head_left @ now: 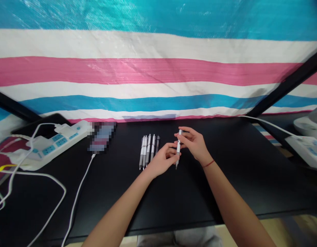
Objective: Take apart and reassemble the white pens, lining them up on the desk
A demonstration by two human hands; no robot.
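A white pen (178, 148) with a grey grip is held nearly upright above the black table, its tip pointing down. Fingers of my right hand (195, 141) pinch its upper end; a thin red string circles that wrist. Lower down, my left hand (163, 159) closes its thumb and fingers on the pen near the grip. Left of the hands, several similar white and grey pens (148, 147) lie side by side on the table, tips toward me. A darker, see-through pen (157, 144) lies at the right of that row, partly hidden by my left hand.
A phone (102, 137), blurred out, lies left of the pens with a white cable (81, 187) plugged in. Farther left is a white power strip (51, 149) with chargers and tangled cables. Another power strip (306, 151) stands far right. A striped plastic sheet (158, 72) hangs behind the table (117, 206).
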